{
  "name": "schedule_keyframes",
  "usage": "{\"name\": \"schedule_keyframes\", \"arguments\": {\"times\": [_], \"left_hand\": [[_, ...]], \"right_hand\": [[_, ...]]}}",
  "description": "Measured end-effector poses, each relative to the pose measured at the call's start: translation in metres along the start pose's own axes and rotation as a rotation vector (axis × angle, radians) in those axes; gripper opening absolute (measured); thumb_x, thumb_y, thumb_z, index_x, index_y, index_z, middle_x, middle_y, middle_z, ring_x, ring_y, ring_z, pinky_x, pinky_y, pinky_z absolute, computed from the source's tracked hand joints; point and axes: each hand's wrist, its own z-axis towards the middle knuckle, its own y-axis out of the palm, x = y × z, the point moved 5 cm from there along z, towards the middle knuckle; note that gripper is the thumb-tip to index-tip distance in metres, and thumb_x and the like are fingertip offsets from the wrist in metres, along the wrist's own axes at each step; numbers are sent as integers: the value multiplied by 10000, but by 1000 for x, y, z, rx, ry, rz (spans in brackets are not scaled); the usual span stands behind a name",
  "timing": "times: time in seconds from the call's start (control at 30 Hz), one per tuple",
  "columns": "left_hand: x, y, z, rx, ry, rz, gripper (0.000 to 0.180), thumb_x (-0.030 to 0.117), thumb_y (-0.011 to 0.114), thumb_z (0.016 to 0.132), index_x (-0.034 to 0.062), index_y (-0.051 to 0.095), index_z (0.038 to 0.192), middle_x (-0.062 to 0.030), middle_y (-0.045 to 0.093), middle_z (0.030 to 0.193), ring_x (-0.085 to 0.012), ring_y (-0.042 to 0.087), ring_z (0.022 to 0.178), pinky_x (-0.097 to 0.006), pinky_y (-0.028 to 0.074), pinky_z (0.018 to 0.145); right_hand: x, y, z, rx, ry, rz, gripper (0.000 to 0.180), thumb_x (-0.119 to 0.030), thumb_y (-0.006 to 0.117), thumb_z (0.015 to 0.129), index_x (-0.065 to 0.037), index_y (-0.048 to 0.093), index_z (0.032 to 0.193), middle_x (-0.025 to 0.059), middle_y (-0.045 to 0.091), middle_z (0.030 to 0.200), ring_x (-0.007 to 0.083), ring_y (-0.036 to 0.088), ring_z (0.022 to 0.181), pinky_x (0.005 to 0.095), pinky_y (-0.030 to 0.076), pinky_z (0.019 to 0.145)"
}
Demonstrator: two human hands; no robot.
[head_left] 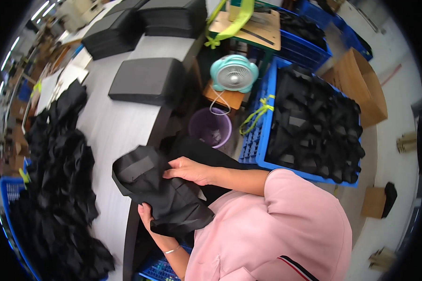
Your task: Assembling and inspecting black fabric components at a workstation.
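Observation:
A black fabric bag-like piece [178, 206] with a dull grey rectangular patch is held up between both my hands, near the edge of the grey table. My left hand [146, 215] grips its lower left edge, the fingers partly hidden by the cloth. My right hand [188, 170] is closed on its upper right side, with thumb and fingers pressed on the fabric. Folds hide the inside of the piece. Beyond it, a thick black stack of flat pieces [147, 77] lies on the table [105, 126].
A long heap of black fabric [61, 178] runs along the left. At right stands a blue crate [262, 136] full of black pieces. A purple bin [206, 124], a teal fan [234, 73] and a cardboard box [365, 89] stand farther off. More black stacks [173, 16] sit at the table's far end.

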Motion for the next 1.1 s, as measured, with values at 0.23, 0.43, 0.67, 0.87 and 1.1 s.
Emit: {"name": "schedule_keyframes", "arguments": {"times": [0.23,0.43,0.67,0.87,1.1], "left_hand": [[-11,7,13,255,-53,-233,469,289,635,988,15,514,1349,-150,591,1324,-307,594,1181,-489,515,987],[-52,74,20,-33,-73,-47,433,225,618,1000,34,525,1377,-120,581,1367,-258,604,1180,-395,475,1045],[-119,48,15,-103,-334,292,453,220,589,1016,26,492,1414,-134,597,1350,-247,639,1152,-332,555,906],[-159,8,12,-94,-287,615,331,107,645,973,4,602,1285,-50,644,1185,-122,646,1009,-209,521,787],[-166,-3,16,-61,-275,588,309,94,641,973,-9,605,1263,-46,663,1100,-117,656,929,-200,524,756]], "right_hand": [[-13,-24,-83,-111,-132,53,900,-328,809,842,-75,300,1540,82,544,1357,117,523,1217,284,440,1016],[-4,-53,-137,476,-393,-247,576,-151,800,824,0,575,1332,78,647,1258,155,548,1190,318,416,1056],[-16,-242,-288,1237,-802,118,433,-139,822,778,40,649,1132,127,695,1115,226,649,975,359,504,931],[5,-292,-551,1587,-1089,336,339,-91,808,773,-1,701,1082,92,718,1020,247,687,900,392,556,807],[124,-314,-750,2816,-171,-209,781,-244,788,833,41,396,1446,264,490,1421,404,533,1259,508,444,1024]]}}
